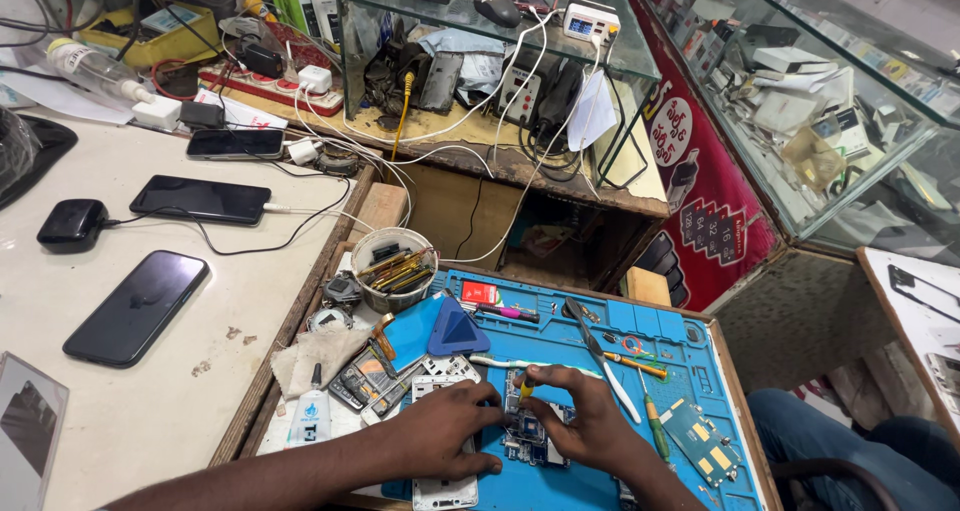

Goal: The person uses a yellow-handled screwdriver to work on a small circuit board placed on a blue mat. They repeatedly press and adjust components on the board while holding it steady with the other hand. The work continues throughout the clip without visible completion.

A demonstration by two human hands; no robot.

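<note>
Lying far out to the left of the fingers on the pale counter are a dark phone (137,306) face up, a small black case (72,223) and a second phone (201,200) with a white cable plugged in; nearer, just left of the left hand, a small white glue bottle (311,418) rests beside a grey rag (318,354); above the fingers stands a round tub (392,268) full of metal tools, with a blue triangular pick (457,328) below it; the left hand (443,433) lies flat on the blue work mat (585,481), its fingers (485,399) curled narrow and pressing down on the opened phone (527,433), whose exposed board sits between the two hands; a white phone frame (446,492) lies under the left wrist; the right hand (590,421) pinches a small yellow-handled screwdriver (524,387) between thumb and forefinger, tip down on the opened phone, touching the left fingertips; to the right of those fingers lie tweezers (600,356), an orange-handled screwdriver (636,368), a green-handled screwdriver (653,419) and a loose green circuit board (703,444); far right, a glass display case (830,151) holds boxed goods.
</note>
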